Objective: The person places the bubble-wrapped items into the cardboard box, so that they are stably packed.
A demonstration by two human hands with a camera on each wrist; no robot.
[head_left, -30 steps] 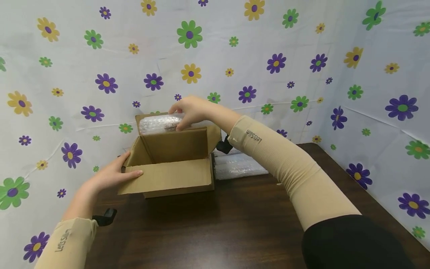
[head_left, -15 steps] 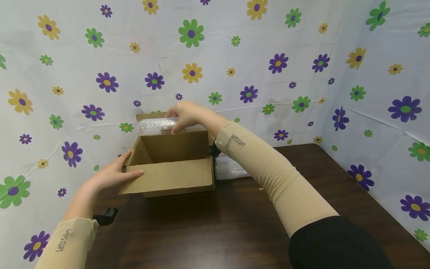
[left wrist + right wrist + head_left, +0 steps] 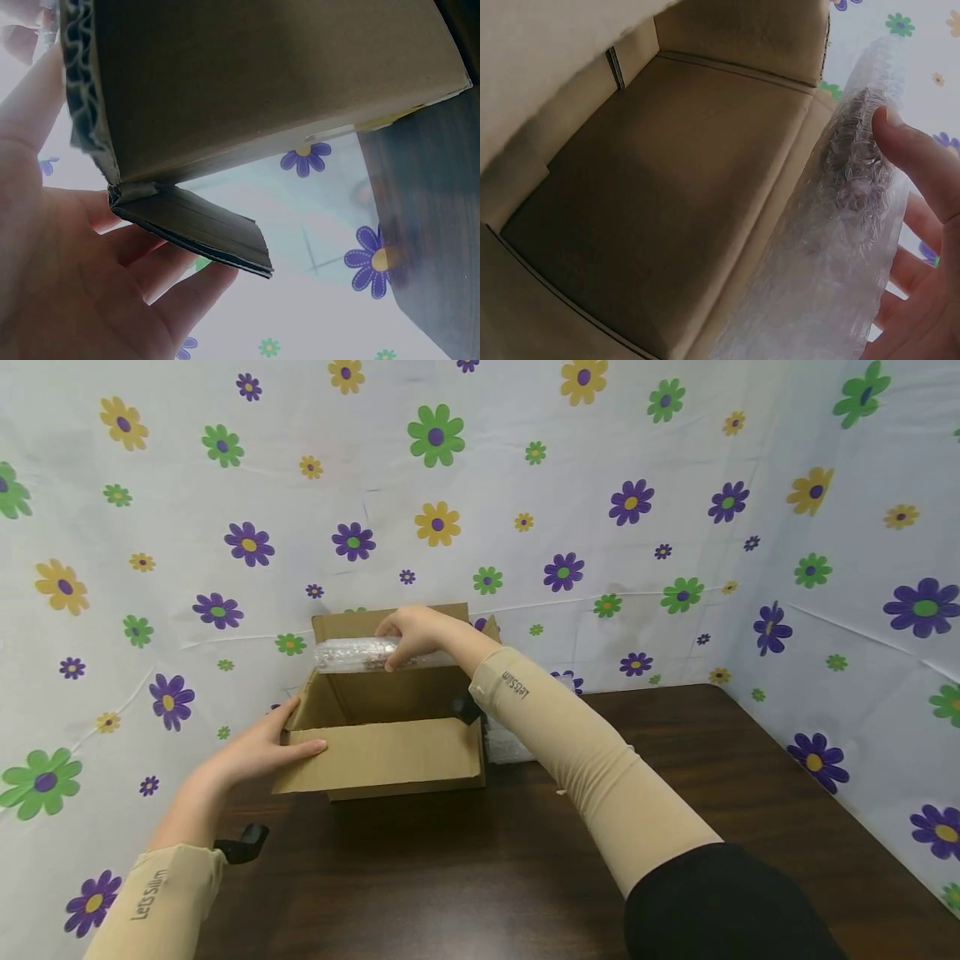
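Observation:
An open cardboard box stands on the table with its flaps spread. My left hand grips its left end, the thumb lying on the front flap. In the left wrist view the fingers of my left hand pass behind a folded side flap. Over the box's back edge, in front of the back flap, my right hand holds a long bubble-wrapped package. The right wrist view shows my thumb on one side of the bubble wrap and fingers on the other; something dark inside is unclear.
More bubble-wrapped packages lie right of the box, partly hidden by my right arm. The dark wooden table extends in front and to the right. A flower-patterned sheet hangs close behind the box and along the right side.
My right hand has lowered the bubble-wrapped package toward the box opening, so more of the back flap shows above it. My left hand keeps its hold on the box.

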